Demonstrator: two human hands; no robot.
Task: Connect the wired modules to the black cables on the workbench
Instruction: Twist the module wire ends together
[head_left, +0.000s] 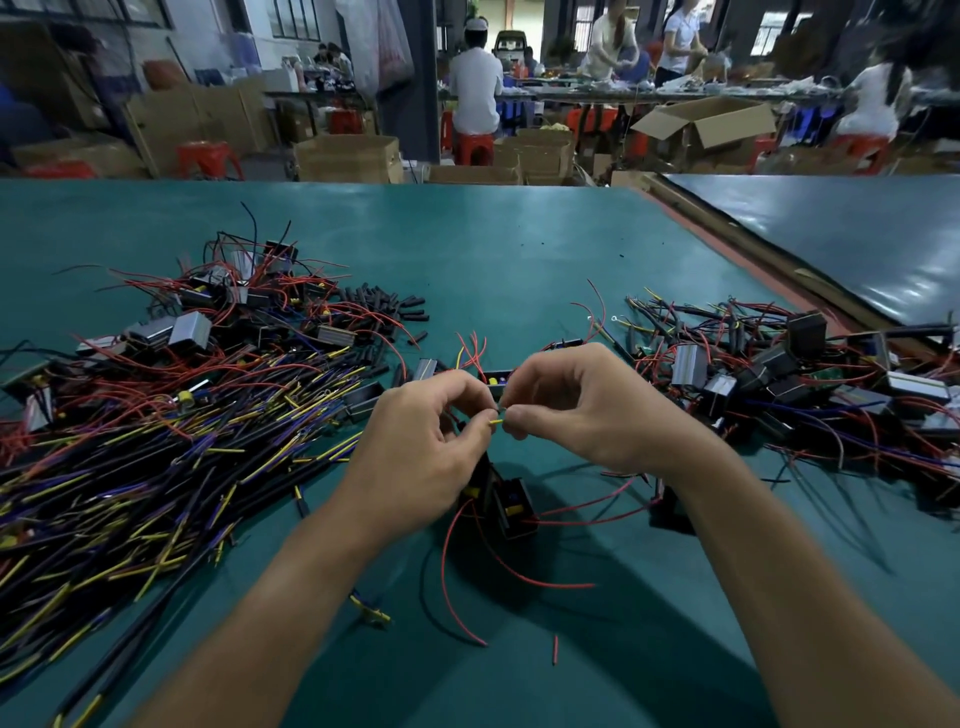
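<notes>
Module (514, 506) sits just under the fingers, red leads trailing. Left hand (426, 452) and right hand (587, 410) each pinch the yellow wire (496, 422) tip thumb-to-forefinger, other fingers curled. Probably joining ends: keep them lined up, grip near the tip. Black cables (156, 452) piled left of the fingers, spare modules (779, 374) right. Green bench (519, 249); beyond it boxes (348, 156) and people (475, 88) at tables.

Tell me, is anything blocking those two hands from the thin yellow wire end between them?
Nothing visible does. The left hand and the right hand both pinch the thin yellow wire end directly, above the green workbench.
</notes>
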